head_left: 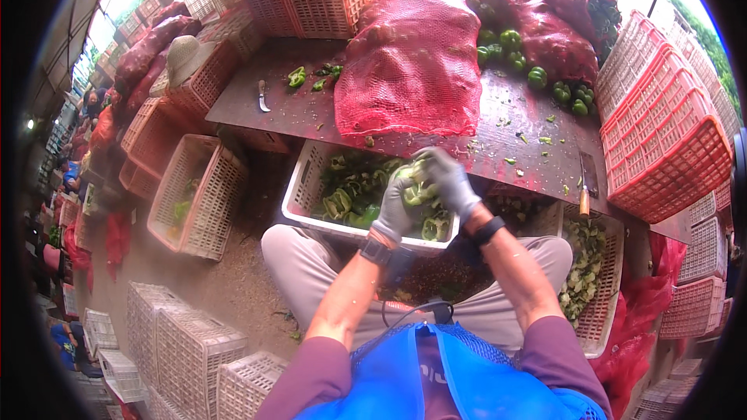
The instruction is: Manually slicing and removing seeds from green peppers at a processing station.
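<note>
Both my hands wear grey gloves and meet over a white crate (292,201) in front of my lap. My left hand (394,208) is closed round a cut green bell pepper (421,189) whose pale inside shows. From the other side my right hand (451,180) grips the same pepper, its fingers bent over the top. Below them, the crate holds cut green pepper pieces (338,204). On the table edge above lies a full red mesh sack (412,54).
A knife (263,97) lies on the table (241,101) at left, another knife (584,196) at right. Whole green peppers (537,78) sit by more sacks. A crate of pale pepper scraps (583,264) stands right of my knee. Stacked crates (661,109) flank the table.
</note>
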Motion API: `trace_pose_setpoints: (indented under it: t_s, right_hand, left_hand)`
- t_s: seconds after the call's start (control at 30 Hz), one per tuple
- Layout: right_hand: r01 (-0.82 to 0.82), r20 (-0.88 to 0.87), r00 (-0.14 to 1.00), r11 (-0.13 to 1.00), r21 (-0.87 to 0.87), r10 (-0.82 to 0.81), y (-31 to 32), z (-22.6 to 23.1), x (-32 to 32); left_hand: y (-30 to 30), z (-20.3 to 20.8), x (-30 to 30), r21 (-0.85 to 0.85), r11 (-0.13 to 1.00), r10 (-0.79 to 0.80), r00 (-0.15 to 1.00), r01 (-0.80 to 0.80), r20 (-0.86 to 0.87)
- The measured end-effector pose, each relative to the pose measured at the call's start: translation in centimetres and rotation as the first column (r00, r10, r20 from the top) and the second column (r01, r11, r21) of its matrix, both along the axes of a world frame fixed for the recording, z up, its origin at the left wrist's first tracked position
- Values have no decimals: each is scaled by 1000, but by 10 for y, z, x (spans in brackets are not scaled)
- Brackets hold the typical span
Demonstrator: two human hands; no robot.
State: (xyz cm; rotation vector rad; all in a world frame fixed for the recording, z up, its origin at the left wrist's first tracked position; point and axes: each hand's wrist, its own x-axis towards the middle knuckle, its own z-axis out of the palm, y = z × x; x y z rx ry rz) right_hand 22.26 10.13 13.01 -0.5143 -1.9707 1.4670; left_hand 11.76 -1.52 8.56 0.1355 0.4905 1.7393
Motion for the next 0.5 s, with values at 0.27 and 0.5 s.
trace_pose_setpoints:
  t_s: [0.27, 0.5]
  right_hand:
    - [84, 214, 971, 989, 119, -108, 19, 64, 124]
    - [-72, 500, 37, 496, 865, -865, 67, 42, 361]
  left_hand:
    - [-22, -12, -82, -72, 794, 266, 452, -603, -851]
    - [-25, -41, -154, -126, 639, -466, -252, -759, -848]
